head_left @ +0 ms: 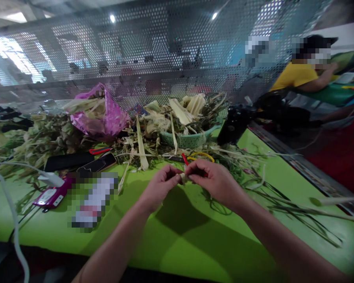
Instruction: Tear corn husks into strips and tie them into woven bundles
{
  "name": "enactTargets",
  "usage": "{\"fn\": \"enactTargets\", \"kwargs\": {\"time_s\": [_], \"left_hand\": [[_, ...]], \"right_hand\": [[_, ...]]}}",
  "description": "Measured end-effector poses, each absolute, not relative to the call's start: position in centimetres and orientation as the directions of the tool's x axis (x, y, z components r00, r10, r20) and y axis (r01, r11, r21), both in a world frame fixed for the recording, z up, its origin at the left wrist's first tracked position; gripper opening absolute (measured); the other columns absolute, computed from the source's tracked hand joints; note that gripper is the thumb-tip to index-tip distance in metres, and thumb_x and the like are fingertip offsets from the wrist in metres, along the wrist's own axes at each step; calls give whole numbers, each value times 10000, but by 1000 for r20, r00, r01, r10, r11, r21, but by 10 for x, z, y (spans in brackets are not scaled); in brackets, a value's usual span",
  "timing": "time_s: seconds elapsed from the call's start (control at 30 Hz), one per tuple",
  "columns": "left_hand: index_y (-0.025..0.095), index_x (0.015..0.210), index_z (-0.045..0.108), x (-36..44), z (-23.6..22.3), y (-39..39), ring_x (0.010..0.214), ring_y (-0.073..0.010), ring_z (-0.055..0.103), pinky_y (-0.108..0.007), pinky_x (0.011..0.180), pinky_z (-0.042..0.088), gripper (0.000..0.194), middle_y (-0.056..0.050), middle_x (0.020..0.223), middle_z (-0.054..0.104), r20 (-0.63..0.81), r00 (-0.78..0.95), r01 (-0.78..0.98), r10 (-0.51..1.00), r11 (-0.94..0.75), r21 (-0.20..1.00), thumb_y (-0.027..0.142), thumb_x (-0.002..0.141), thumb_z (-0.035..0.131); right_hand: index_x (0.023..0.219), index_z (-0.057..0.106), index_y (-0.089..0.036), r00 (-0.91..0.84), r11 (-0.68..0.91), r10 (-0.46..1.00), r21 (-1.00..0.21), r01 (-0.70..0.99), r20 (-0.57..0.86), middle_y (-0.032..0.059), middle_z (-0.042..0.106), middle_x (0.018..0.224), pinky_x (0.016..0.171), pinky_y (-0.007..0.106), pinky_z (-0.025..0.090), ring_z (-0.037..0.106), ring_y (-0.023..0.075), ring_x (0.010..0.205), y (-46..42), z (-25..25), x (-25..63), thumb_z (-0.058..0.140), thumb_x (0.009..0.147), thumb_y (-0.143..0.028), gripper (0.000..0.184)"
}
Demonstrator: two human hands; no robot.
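Note:
Over the green table, my left hand [164,182] and my right hand [208,177] meet fingertip to fingertip. Between them is a small pale piece [183,178] that looks like dried plant husk, pinched by both hands and mostly covered by the fingers. A thin red tool [184,158] shows behind my right hand; whether that hand touches it I cannot tell. Just past the fingers lies a yellow loop [205,154], like a scissor handle. Strips of pale husk [141,149] are scattered beyond.
A green basket [188,140] heaped with dry husks stands at the back, beside a pink plastic bag [106,114] and a black cylinder [233,125]. Phones [97,164] and a purple power adapter [51,194] lie left. Long stalks [312,210] cover the right. A person in yellow [295,76] sits beyond.

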State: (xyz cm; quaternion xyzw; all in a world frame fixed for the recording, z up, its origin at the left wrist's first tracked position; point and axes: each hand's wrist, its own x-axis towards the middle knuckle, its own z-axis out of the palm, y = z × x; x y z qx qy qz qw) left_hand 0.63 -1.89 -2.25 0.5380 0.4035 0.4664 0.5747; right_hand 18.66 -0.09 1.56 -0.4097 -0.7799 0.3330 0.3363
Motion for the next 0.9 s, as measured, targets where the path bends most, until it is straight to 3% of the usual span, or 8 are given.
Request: {"fn": "enactTargets", "kwargs": {"time_s": [0.2, 0.4, 0.7, 0.9], "left_hand": [[163, 852, 581, 10, -17, -21, 754, -130, 496, -244, 694, 378, 134, -18, 797, 574, 58, 244, -2, 968, -59, 998, 294, 826, 591], [165, 882, 558, 12, -19, -21, 739, -133, 472, -259, 684, 377, 215, -16, 807, 553, 92, 247, 37, 965, -105, 994, 354, 803, 623], [167, 851, 563, 11, -26, -19, 733, -139, 491, -263, 679, 385, 169, -18, 794, 569, 117, 218, 95, 969, -140, 986, 309, 792, 633], [167, 816, 565, 13, -17, -19, 752, -146, 530, -265, 694, 413, 215, -25, 795, 595, 70, 171, 2, 983, -72, 997, 338, 751, 678]], "right_hand": [[857, 559, -207, -409, 506, 855, -681, 528, 318, -12, 636, 726, 607, 244, 409, 572, 136, 644, -8, 17, 181, 542, 805, -150, 79], [875, 547, -210, -380, 526, 851, -563, 637, 363, 1, 647, 789, 630, 254, 395, 583, 149, 685, -11, 15, 177, 530, 814, -133, 100], [863, 545, -212, -409, 553, 833, -588, 591, 372, 5, 637, 790, 641, 263, 413, 574, 151, 688, -13, 13, 175, 514, 831, -134, 90], [896, 528, -213, -380, 537, 843, -650, 538, 381, 20, 646, 816, 657, 269, 451, 609, 160, 716, -11, 13, 176, 511, 815, -125, 121]]}}
